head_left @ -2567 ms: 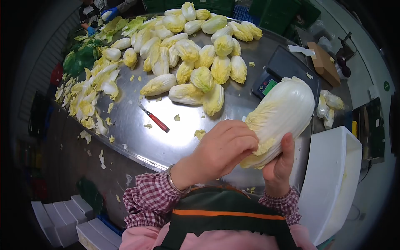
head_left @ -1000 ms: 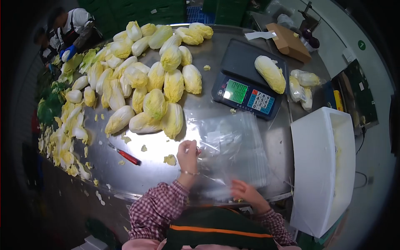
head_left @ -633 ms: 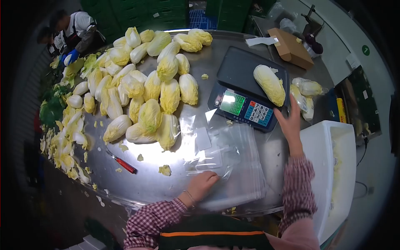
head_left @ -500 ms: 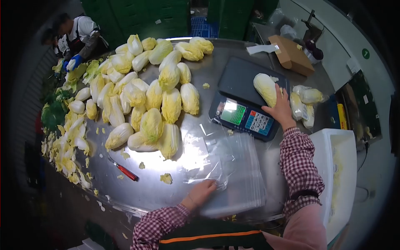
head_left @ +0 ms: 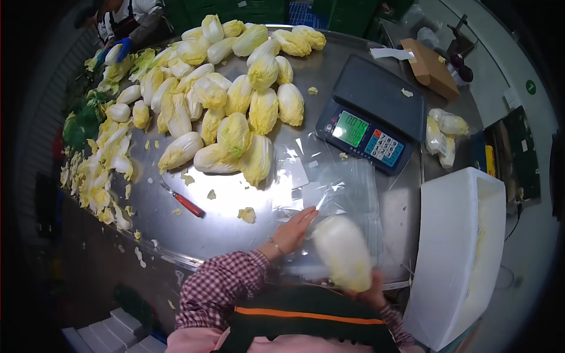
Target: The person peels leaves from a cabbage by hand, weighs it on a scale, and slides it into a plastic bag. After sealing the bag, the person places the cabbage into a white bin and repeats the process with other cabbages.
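Observation:
My right hand [head_left: 371, 290] grips a pale napa cabbage [head_left: 343, 252] by its leafy yellow end, close to my apron. The cabbage is slightly blurred, with its white base pointing up and left over a stack of clear plastic bags [head_left: 366, 197]. At the stack's left side, my left hand [head_left: 293, 232] pinches the edge of a bag, fingers close together; the fingertips are near the cabbage's base. Beyond the bags, the digital scale [head_left: 376, 94] carries only a small leaf scrap on its platform, and its display is lit green.
A heap of napa cabbages [head_left: 238, 97] covers the table's far left, with loose trimmed leaves [head_left: 109, 176] along the edge. A red-handled knife [head_left: 189, 205] lies in front. At right are bagged cabbages [head_left: 447, 132], a cardboard box [head_left: 432, 73] and a white foam box [head_left: 450, 235]. A co-worker [head_left: 132, 23] stands far left.
My right hand has taken the cabbage off the scale and brought it toward my body, over the bags. My left hand's fingers have stretched forward at the bag. The view has shifted.

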Tool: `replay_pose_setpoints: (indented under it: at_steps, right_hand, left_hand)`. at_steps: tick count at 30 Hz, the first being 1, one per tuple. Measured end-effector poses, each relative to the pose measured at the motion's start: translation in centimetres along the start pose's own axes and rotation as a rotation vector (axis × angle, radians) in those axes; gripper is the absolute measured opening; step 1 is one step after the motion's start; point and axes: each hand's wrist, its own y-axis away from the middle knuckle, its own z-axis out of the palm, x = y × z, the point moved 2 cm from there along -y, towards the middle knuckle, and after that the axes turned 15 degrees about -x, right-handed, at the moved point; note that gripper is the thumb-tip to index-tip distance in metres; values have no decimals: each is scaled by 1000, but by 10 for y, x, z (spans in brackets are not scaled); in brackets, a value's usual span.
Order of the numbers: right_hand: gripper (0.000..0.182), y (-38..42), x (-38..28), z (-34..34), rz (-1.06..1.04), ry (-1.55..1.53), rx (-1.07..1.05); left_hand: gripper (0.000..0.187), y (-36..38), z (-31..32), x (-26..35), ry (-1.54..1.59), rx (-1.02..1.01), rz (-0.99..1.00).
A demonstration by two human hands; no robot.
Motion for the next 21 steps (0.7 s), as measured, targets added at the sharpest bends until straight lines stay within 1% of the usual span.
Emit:
replay_pose_setpoints:
  at_steps: [1,2,4,5,6,7,8,9,11,12,14,15,16,17,18,19,20,21]
  right_hand:
    - [46,3,14,15,-160,-68,-120]
    - [46,2,8,26,-159,-77,-118]
    - [50,-14,-11,51,206,-1241,-29]
    - [50,-21,-32,51,191,-1248,-21]
    - [48,-24,-59,42,152,-1036,97]
    - [47,-24,-72,37,116,-818,210]
    - [48,-24,-73,38,62,-594,188]
    - [48,-24,-74,39,55,-588,192]
    - [43,-26,-78,36,-19,-799,240]
    - [40,-28,-79,35,-55,-907,263]
    - [37,-30,-78,39,-129,-1146,316]
    - [37,-32,-75,41,-174,-1272,348]
    - [38,-32,-64,38,-186,-1394,307]
    - [38,-33,-61,35,-191,-1392,313]
    - [39,-39,-63,32,-246,-1526,218]
    - [41,-44,-66,29,-301,-1655,116]
    - [41,-48,-70,27,-304,-1654,117]
    - [40,-51,-76,27,-310,-1711,109]
  left_hand:
    - [75,0,-9,7,259,-3,49]
    - [80,5,-11,5,312,-64,77]
    - [83,14,-34,38,248,-124,66]
    - [85,16,-41,52,185,-171,61]
    - [84,14,-36,64,29,-92,182]
    - [80,7,-26,80,-4,-125,218]
    - [77,2,-16,98,-35,-155,252]
    - [77,3,-7,119,-40,-150,259]
    - [61,5,9,157,-414,-429,315]
    - [61,7,8,151,-416,-419,318]
    - [63,24,-3,126,-254,-191,440]
    - [63,31,-10,116,-260,-203,448]
    - [59,38,-21,109,-409,148,475]
    - [55,42,-27,108,-547,508,490]
    - [55,34,-24,110,-548,509,498]
    - [50,19,-21,112,-358,570,264]
    - [44,11,-19,109,-164,619,26]
    - [44,8,-21,108,-163,618,26]
